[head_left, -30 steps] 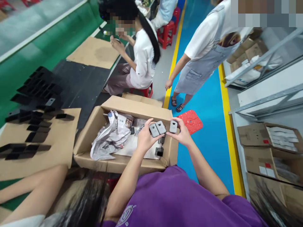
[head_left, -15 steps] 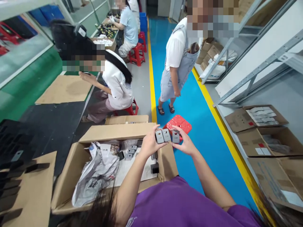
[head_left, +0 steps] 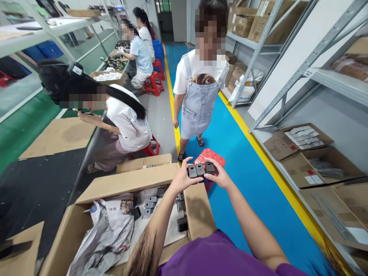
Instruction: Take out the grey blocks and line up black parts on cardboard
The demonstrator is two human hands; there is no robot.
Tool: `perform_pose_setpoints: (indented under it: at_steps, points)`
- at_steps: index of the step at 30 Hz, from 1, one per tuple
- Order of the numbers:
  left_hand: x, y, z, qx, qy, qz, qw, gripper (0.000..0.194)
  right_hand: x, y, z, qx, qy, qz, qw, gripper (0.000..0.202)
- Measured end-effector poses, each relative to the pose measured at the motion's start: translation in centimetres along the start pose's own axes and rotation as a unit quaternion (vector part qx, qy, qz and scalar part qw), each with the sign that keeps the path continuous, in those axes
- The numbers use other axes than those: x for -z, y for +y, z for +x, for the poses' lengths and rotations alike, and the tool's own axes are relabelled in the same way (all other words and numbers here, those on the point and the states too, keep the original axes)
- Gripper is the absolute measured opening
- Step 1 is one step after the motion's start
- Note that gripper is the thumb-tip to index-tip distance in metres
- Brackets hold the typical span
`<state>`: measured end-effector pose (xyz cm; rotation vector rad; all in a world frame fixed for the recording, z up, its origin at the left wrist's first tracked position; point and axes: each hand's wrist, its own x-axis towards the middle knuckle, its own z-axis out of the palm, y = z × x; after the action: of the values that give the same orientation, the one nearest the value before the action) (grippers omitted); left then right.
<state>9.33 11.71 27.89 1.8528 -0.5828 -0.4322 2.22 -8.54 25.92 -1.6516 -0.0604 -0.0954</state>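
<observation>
Three small dark grey plastic parts (head_left: 201,169) held side by side in a row above the far right corner of an open cardboard box (head_left: 135,180), pinched from the left by the left hand (head_left: 181,179) and from the right by the right hand (head_left: 220,177), thumbs on top and fingers (head_left: 214,162) curled around the row's ends. Judged from the frame, well short of finished: more grey parts (head_left: 149,202) of the same kind lying loose inside the box near its far wall, beside crumpled newspaper (head_left: 105,235), with a couple of black pieces (head_left: 182,223) against the right wall. Printed characters visible on the newspaper, two readable as "作用", the rest too small to make out; faint markings on the held parts, not legible. Red perforated plastic piece (head_left: 209,156) on the blue floor (head_left: 244,191) just past the hands. Standing person in a denim pinafore (head_left: 198,99) facing the box on the yellow line; seated person in white (head_left: 126,122) on a red stool at the left counter (head_left: 43,184). Further open boxes (head_left: 316,165) on the floor at right, red and white labels unreadable.
</observation>
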Motion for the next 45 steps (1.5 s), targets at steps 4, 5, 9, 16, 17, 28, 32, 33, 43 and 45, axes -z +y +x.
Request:
perform_pose_setpoints:
  at_steps: [4, 5, 9, 16, 17, 28, 32, 33, 43, 45]
  points:
    - [-0.4, 0.1, 0.8, 0.037, -0.008, -0.016, 0.999, 0.095, 1.8, 0.4, 0.7, 0.028, -0.021, -0.074, 0.997, 0.065]
    - [-0.4, 0.1, 0.9, 0.043, -0.017, -0.015, 0.999, 0.095, 2.4, 0.3, 1.0, 0.038, -0.053, -0.106, 0.992, 0.068]
    - [-0.1, 0.5, 1.3, 0.038, -0.025, 0.074, 0.996, 0.095, 4.0, -0.8, 2.5, 0.035, -0.216, -0.224, 0.950, 0.092]
    - [0.4, 1.1, 1.4, 0.083, 0.033, 0.183, 0.979, 0.089, 3.0, -2.1, 3.7, 0.089, -0.287, -0.259, 0.918, 0.061]
    - [0.7, 1.0, 1.2, 0.085, 0.043, 0.170, 0.981, 0.089, 3.1, -1.9, 3.5, 0.089, -0.277, -0.242, 0.926, 0.055]
    - [0.8, 0.2, -0.7, 0.217, 0.146, -0.356, 0.897, 0.061, 0.0, 1.7, 2.0, -0.031, -0.095, 0.083, 0.992, 0.070]
    - [0.5, 0.0, -1.5, 0.264, 0.167, -0.479, 0.820, 0.037, -3.5, 2.1, 2.0, -0.170, 0.067, 0.299, 0.937, 0.051]
    - [0.5, 0.0, -1.8, 0.269, 0.168, -0.504, 0.803, 0.038, -4.2, 2.1, 2.1, -0.194, 0.079, 0.338, 0.918, 0.048]
    - [0.8, 0.4, -4.5, 0.249, 0.174, -0.562, 0.769, 0.043, -6.5, 1.7, 2.3, -0.238, 0.055, 0.401, 0.883, 0.045]
    - [0.6, -0.3, -5.0, 0.237, 0.199, -0.514, 0.800, 0.047, -6.6, 1.8, 1.9, -0.242, 0.047, 0.387, 0.888, 0.047]
